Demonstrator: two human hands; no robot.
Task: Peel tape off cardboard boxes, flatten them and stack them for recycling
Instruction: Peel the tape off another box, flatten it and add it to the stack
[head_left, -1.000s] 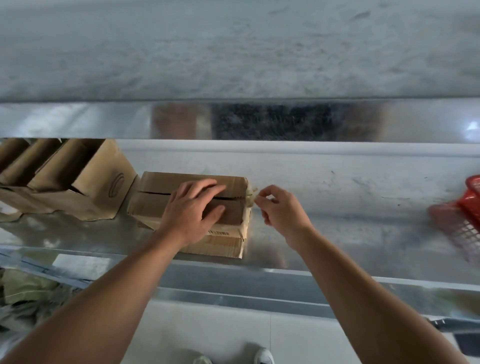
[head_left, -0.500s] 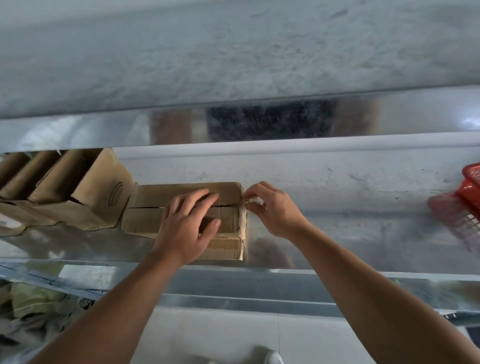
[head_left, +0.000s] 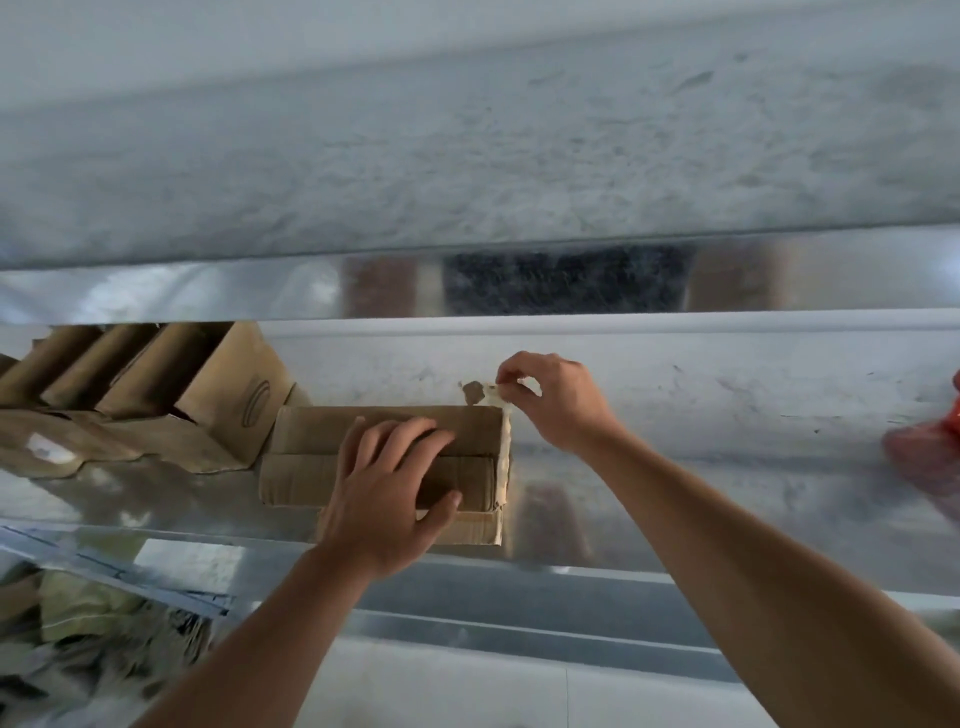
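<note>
Vs half a sec ago, my right hand is up off the box's far-right corner and now sits above and behind the far edge, thumb and forefinger pinching the free end of the tape strip. The strip is lifted clear of the top there, w/ a torn scrap of brown paper stuck to its tip, while the rest of it still runs down the right end of the cardboard box. The left hand hasn't shifted: fingers spread and fairly straight, palm pressed flat on the box top, thumb lying over the near face. The box itself stays put on the shiny metal shelf, near the front edge, lying flat, closed flaps up, seam running left-right under my palm. The red basket has slid closer to the right border of the view and is too blurred to make out detail. Count: 2 hands, 1 tape strip in the pinch, 1 box being worked, plus 1 more cardboard layer showing just under its near edge; can't tell if that's a separate piece or a flap. To the left, just beside it, a cluster of opened boxes leans in a row w/ flaps out; approx 4, exact no. not clear. 1 red basket on the right, well apart from the box.
</note>
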